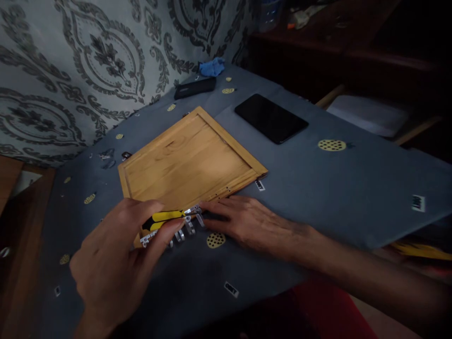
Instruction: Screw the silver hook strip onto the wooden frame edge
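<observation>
A brown wooden panel (183, 155) with a raised frame and slanted corners lies on the cloth-covered table. Along its near edge runs a silver hook rail (190, 225), its several hooks pointing toward me. My left hand (120, 254) pinches a yellow and black screwdriver (165, 216) between thumb and fingers, its shaft aimed at the rail's right part. The screwdriver's tip is too small to make out. My right hand (243, 219) rests at the panel's near edge, index finger and thumb closed about the right end of the rail. Small holes show in the edge beside those fingers.
A black smartphone (271, 117) lies right of the panel. Behind it are a dark flat case (195, 88) and a crumpled blue cloth (212, 67) by the patterned wall. A small clear plastic bag (107, 157) lies at left. An open drawer (369, 114) stands beyond the table's right edge.
</observation>
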Demonstrator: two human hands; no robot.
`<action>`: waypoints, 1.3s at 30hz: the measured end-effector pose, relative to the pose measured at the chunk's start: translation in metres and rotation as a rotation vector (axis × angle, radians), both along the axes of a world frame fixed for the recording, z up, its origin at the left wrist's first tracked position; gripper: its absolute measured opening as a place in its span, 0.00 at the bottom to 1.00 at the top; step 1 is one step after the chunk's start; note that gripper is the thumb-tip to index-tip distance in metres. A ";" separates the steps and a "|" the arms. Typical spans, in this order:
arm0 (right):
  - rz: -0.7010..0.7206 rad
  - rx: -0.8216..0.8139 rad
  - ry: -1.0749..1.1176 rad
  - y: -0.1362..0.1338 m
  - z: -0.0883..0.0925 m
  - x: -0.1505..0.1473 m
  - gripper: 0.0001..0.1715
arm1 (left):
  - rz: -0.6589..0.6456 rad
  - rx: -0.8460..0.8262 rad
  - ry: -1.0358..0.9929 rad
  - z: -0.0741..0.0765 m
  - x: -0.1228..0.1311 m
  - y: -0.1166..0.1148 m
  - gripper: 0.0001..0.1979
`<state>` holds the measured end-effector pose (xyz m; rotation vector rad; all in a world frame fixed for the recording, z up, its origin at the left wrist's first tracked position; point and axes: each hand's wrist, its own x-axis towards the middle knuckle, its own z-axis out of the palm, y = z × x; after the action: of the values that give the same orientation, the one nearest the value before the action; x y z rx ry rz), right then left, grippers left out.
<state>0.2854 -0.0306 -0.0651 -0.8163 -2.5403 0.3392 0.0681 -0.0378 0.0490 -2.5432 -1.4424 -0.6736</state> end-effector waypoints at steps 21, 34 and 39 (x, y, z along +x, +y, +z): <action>-0.007 0.003 0.004 0.000 0.005 0.001 0.16 | -0.051 -0.110 -0.066 0.005 0.006 0.001 0.04; -0.005 0.021 0.006 0.001 -0.001 -0.001 0.17 | -0.240 -0.209 -0.044 0.015 0.003 0.008 0.11; -0.010 0.016 -0.011 0.001 0.001 -0.001 0.18 | -0.190 -0.227 -0.089 0.013 -0.008 0.007 0.11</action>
<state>0.2841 -0.0291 -0.0642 -0.8273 -2.5448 0.3109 0.0598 -0.0310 0.0624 -2.8880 -1.3881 -0.6938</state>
